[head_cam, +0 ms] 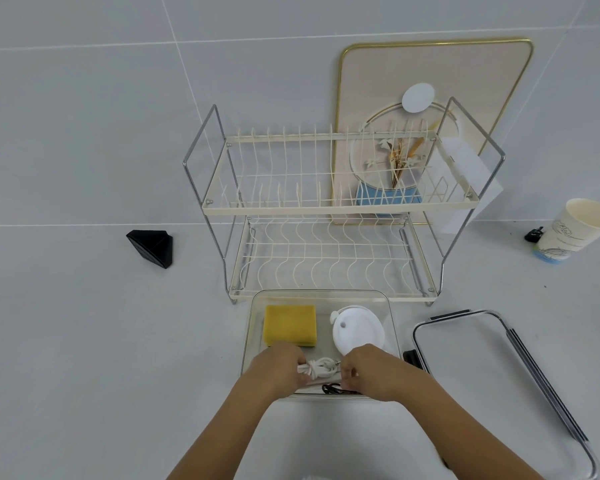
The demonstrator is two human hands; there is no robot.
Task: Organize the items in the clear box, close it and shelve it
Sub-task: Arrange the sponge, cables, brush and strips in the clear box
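Pale desk (84,341), clear box (390,317) before the rack (319,216).
Both my hands, left (278,370) and right (371,370), pinch the coiled white cable (321,367) at the box's near end; lid (471,355) lies right.

Lid (520,375) corner off frame, btm-right.

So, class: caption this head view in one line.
Both hands, left hand and right hand, arrange a white cable inside the clear box.
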